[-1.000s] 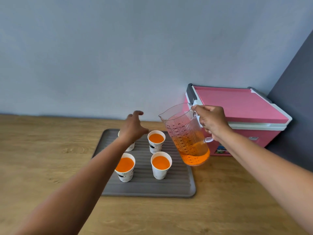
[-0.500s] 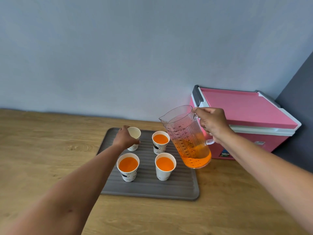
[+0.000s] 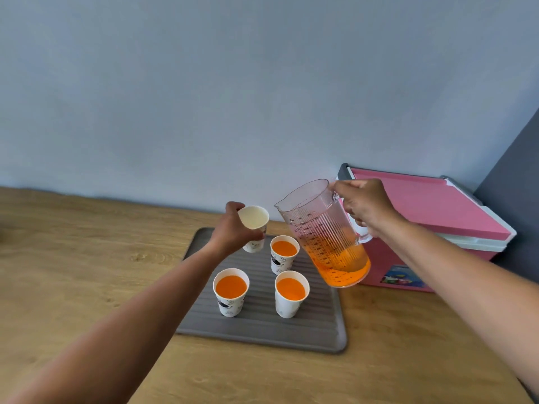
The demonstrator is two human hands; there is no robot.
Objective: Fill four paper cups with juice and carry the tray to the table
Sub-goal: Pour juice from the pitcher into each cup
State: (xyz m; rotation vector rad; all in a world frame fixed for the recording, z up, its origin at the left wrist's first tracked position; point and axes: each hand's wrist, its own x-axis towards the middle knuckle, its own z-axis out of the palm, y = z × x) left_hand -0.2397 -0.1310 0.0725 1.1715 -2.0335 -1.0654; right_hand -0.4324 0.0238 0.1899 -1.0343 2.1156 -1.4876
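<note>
A grey ribbed tray lies on the wooden counter. Three white paper cups on it hold orange juice: one at the back right, one at the front left, one at the front right. My left hand grips an empty paper cup, lifted off the tray's back left corner and tilted toward the jug. My right hand holds the handle of a clear ribbed jug, about a third full of orange juice. The jug hangs above the tray's right edge, spout close to the empty cup.
A pink cooler box with a white rim stands against the wall, right behind the jug. A dark grey wall closes the right side. The wooden counter stretches to the left and in front of the tray.
My left hand closed on the empty cup and raised it off the tray, tilting it toward the jug. The jug stayed in about the same place in my right hand.
</note>
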